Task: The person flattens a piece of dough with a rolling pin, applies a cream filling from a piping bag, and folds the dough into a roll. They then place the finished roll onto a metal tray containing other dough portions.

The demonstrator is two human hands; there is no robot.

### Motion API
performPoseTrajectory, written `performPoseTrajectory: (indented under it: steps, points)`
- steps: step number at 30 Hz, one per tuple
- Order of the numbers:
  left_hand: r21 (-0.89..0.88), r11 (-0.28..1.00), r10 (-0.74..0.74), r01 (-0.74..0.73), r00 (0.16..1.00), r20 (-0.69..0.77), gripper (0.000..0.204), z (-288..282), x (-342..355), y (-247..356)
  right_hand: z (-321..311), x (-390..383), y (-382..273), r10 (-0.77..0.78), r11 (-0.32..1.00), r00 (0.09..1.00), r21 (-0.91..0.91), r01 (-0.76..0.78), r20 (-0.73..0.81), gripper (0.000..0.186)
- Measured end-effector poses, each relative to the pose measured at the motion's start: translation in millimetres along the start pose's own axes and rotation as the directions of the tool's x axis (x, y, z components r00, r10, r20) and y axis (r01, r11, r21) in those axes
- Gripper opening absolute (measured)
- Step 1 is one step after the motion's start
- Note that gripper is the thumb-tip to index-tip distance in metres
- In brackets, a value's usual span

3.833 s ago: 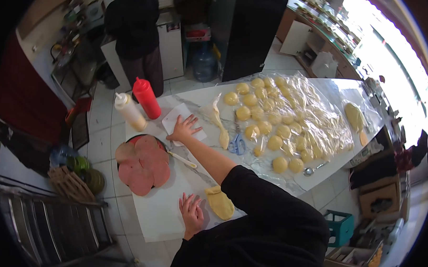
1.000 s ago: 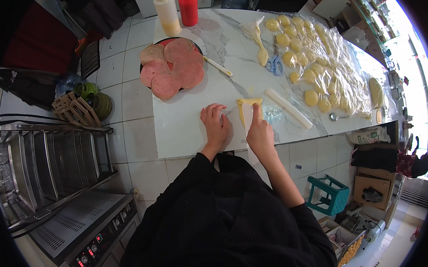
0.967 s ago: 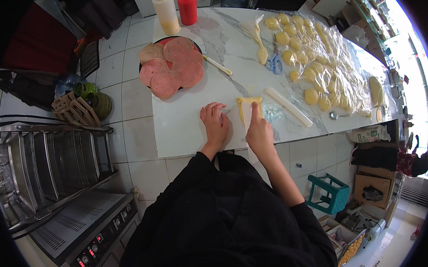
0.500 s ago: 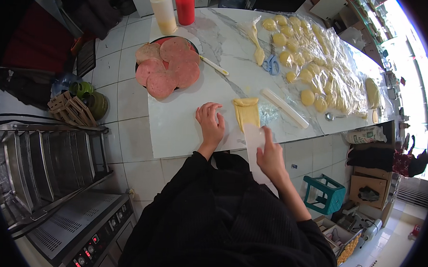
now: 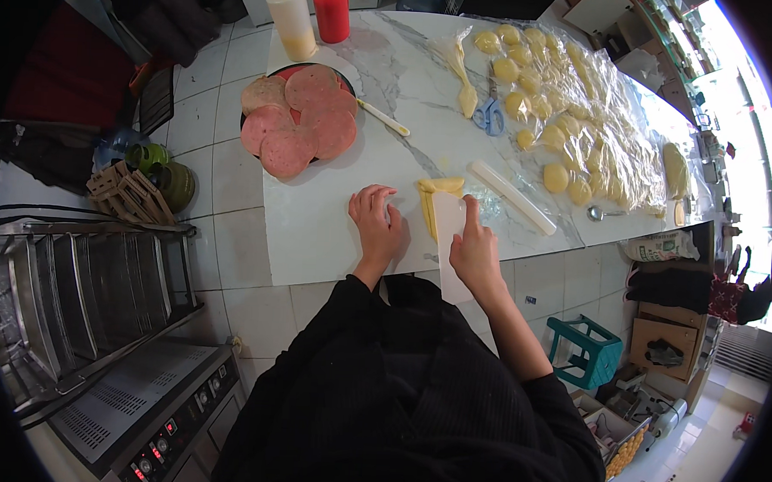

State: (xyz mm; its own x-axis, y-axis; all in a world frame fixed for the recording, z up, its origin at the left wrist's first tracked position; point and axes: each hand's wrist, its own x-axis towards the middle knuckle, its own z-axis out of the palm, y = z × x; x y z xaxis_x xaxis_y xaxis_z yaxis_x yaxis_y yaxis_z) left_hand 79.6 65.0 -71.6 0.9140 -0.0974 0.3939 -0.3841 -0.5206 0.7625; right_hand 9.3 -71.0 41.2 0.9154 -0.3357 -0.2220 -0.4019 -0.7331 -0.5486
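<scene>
My left hand rests on the white table surface, fingers loosely curved and apart, left of a folded strip of yellow dough. My right hand grips a flat white rectangular scraper, index finger extended along it; the scraper lies over the dough and reaches past the table's near edge. A white rod lies just right of the dough. Farther up are a plate of pink meat slices, a narrow cream-handled utensil and blue scissors.
Dough balls under plastic sheeting cover the table's right part, near a spoon. A piping bag, a sauce bottle and a red bottle stand or lie behind. A metal rack is lower left; a green stool lower right.
My right hand has pushed the scraper forward over the dough since half a second ago. Earliest, that hand was spread on a white sheet farther up, and the view was less steeply downward.
</scene>
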Motion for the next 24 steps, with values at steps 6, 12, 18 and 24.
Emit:
performPoseTrajectory:
  steps: [6, 12, 18, 24]
  points:
    - [0.015, 1.0, -0.001, 0.001, 1.0, -0.012, 0.026, 0.6, -0.8, 2.0, 2.8, 5.5, -6.0, 0.002, 0.997, 1.0, -0.071, -0.001, 0.017, 0.062]
    - [-0.014, 1.0, -0.021, 0.021, 1.0, 0.024, 0.028, 0.4, -2.6, -2.5, -0.3, -19.2, 8.3, -0.041, 0.997, 0.999, -0.058, 0.043, 0.033, 0.063]
    - [-0.008, 1.0, -0.012, 0.013, 1.0, 0.011, 0.028, 2.6, -1.7, -1.9, -14.9, -40.5, 17.2, -0.112, 0.993, 0.993, 0.033, 0.11, 0.038, 0.061]
    - [0.006, 1.0, -0.019, 0.019, 1.0, 0.005, 0.029, 2.6, -1.4, -1.7, -19.9, -8.5, 4.6, -0.017, 1.0, 1.0, 0.016, 0.017, 0.023, 0.059]
